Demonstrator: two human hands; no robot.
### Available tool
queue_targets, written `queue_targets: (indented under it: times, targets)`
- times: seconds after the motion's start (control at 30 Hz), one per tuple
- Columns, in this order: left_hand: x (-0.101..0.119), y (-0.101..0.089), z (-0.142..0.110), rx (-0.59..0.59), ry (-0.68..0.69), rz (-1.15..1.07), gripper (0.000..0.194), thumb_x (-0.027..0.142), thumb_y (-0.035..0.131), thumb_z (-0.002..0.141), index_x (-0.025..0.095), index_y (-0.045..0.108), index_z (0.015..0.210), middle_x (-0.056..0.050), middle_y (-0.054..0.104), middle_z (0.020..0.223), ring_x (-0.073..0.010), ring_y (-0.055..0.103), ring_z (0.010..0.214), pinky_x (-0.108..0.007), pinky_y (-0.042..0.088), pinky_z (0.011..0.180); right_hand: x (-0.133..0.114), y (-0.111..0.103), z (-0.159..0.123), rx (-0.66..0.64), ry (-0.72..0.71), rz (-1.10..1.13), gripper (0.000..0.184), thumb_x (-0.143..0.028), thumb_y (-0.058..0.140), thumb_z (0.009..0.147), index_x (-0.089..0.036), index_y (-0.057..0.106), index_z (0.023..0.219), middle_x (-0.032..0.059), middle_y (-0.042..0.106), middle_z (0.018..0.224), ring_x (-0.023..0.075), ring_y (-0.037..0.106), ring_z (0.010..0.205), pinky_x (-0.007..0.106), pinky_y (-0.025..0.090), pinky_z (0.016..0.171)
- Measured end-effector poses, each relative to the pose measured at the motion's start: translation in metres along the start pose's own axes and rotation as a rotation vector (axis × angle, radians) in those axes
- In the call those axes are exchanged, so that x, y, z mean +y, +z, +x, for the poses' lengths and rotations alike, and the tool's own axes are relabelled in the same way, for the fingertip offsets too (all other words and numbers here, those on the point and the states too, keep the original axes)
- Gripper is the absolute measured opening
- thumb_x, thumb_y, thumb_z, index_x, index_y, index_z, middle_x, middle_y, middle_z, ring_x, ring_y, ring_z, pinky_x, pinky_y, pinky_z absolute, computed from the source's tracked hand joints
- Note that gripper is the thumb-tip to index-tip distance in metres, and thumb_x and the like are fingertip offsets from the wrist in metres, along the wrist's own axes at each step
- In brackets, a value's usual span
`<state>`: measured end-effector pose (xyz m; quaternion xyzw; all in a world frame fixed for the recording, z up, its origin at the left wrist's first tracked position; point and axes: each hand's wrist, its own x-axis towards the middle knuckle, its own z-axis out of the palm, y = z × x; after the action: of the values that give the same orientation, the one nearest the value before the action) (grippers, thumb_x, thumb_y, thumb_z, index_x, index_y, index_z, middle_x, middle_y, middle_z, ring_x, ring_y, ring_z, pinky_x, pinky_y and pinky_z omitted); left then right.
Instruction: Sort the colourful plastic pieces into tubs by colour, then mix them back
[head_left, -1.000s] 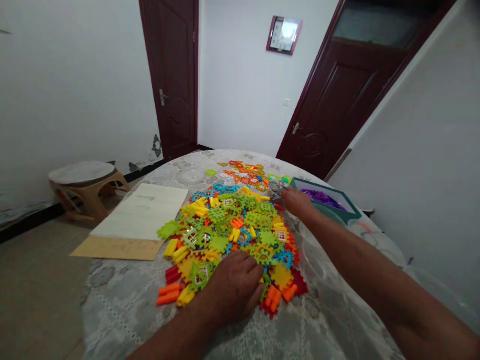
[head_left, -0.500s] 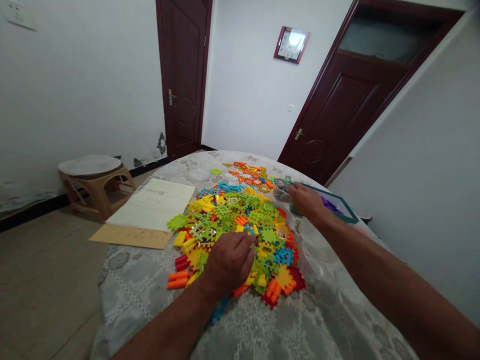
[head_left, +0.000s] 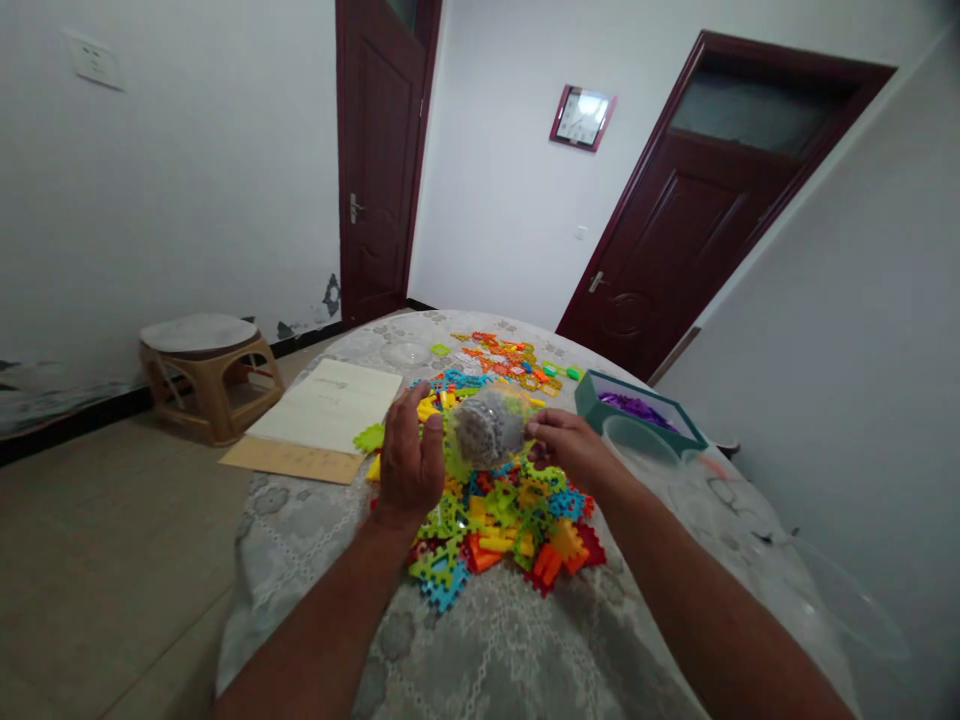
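Observation:
Both my hands are raised over a heap of coloured plastic building pieces (head_left: 510, 510) on a round table (head_left: 525, 640). Between them is a clear plastic container of grey pieces (head_left: 486, 430). My right hand (head_left: 570, 450) grips it from the right side, fingers closed on it. My left hand (head_left: 409, 460) is against its left side, palm turned towards it, with the thumb up and the fingers partly curled round it.
A teal tray (head_left: 652, 400) holding purple pieces lies to the right, with clear round containers (head_left: 634, 440) beside it. A paper sheet on cardboard (head_left: 322, 420) overhangs the table's left edge. A stool (head_left: 210, 370) stands on the floor at left. More loose pieces (head_left: 510, 355) lie farther back.
My right hand has brought the clear container of grey pieces from the far side of the heap towards me. My left hand has lifted off the heap and come up against the container.

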<state>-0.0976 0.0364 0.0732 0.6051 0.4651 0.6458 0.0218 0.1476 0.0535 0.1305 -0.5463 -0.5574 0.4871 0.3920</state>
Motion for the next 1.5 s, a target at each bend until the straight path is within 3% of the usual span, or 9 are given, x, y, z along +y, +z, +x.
queue_targets:
  times: [0.13,0.27,0.4,0.53,0.7,0.87,0.97,1.07,1.5]
  targets:
    - [-0.011,0.004,-0.001,-0.006,-0.035,-0.027,0.047,0.042,0.034,0.111,0.017,0.054,0.145,-0.018,0.064,0.142,-0.0283,0.057,0.138,-0.050,0.044,0.120,0.029,0.025,0.003,-0.041,0.167,0.447,0.017,-0.025,0.077,0.077,-0.019,0.062,0.084,0.0000,0.069,0.077,0.0086,0.056,0.050,0.019,0.044,0.044]
    - [-0.018,0.012,-0.007,-0.070,-0.019,-0.014,0.047,0.041,0.034,0.111,0.014,0.055,0.144,-0.020,0.064,0.142,-0.0288,0.056,0.139,-0.051,0.044,0.120,0.033,0.031,0.005,-0.051,0.216,0.532,0.012,-0.023,0.071,0.081,-0.019,0.060,0.082,-0.0012,0.064,0.070,0.0079,0.049,0.047,0.017,0.039,0.041]
    - [-0.018,0.015,-0.010,-0.130,0.007,0.041,0.045,0.038,0.035,0.111,0.015,0.055,0.145,-0.019,0.064,0.143,-0.0291,0.056,0.139,-0.052,0.044,0.120,0.014,0.017,0.003,-0.062,0.179,0.582,0.010,-0.024,0.070,0.083,-0.020,0.060,0.084,-0.0008,0.064,0.074,0.0085,0.047,0.050,0.018,0.039,0.043]
    - [-0.010,0.014,-0.012,-0.261,0.100,0.121,0.036,0.035,0.045,0.107,0.019,0.063,0.134,-0.015,0.070,0.131,-0.0287,0.062,0.128,-0.050,0.047,0.116,-0.012,-0.016,0.002,0.030,-0.022,0.593,0.017,-0.028,0.075,0.082,-0.021,0.061,0.089,-0.0018,0.067,0.080,0.0083,0.051,0.055,0.018,0.045,0.048]
    - [-0.006,0.016,-0.019,-0.580,0.215,0.256,0.024,0.032,0.062,0.098,0.021,0.073,0.115,-0.013,0.072,0.119,-0.0300,0.065,0.116,-0.049,0.049,0.109,-0.035,-0.072,0.017,0.451,-0.314,0.204,0.025,-0.035,0.077,0.079,-0.021,0.062,0.092,0.0005,0.071,0.089,0.0119,0.065,0.064,0.022,0.052,0.053]
    - [-0.015,0.021,-0.024,-0.631,0.236,0.429,0.030,0.032,0.061,0.098,0.019,0.074,0.122,-0.015,0.072,0.120,-0.0326,0.063,0.116,-0.055,0.045,0.112,-0.030,-0.117,0.040,0.679,-0.366,-0.574,0.025,-0.041,0.061,0.092,-0.019,0.068,0.100,0.0035,0.074,0.079,0.0190,0.070,0.068,0.030,0.055,0.066]
    - [-0.019,0.022,-0.023,-0.606,0.241,0.448,0.030,0.024,0.059,0.096,0.017,0.074,0.122,-0.016,0.072,0.120,-0.0326,0.064,0.114,-0.055,0.046,0.111,-0.020,-0.125,0.055,0.639,-0.332,-1.107,0.025,-0.031,0.050,0.100,-0.017,0.069,0.105,0.0090,0.078,0.096,0.0208,0.073,0.088,0.031,0.054,0.084]
    - [-0.019,0.021,-0.023,-0.593,0.238,0.458,0.034,0.015,0.060,0.089,0.015,0.074,0.119,-0.017,0.072,0.120,-0.0333,0.064,0.116,-0.054,0.046,0.113,-0.010,-0.119,0.073,0.515,-0.262,-1.388,0.024,-0.024,0.049,0.102,-0.016,0.070,0.108,0.0136,0.076,0.113,0.0229,0.070,0.106,0.031,0.050,0.094]
    - [-0.026,0.023,-0.030,-0.620,0.204,0.419,0.047,0.003,0.054,0.082,0.019,0.073,0.122,-0.015,0.072,0.125,-0.0329,0.063,0.116,-0.060,0.041,0.115,0.025,-0.098,0.124,0.286,-0.029,-1.588,0.034,-0.016,0.040,0.105,-0.011,0.065,0.127,0.0230,0.069,0.123,0.0296,0.073,0.109,0.036,0.055,0.091]
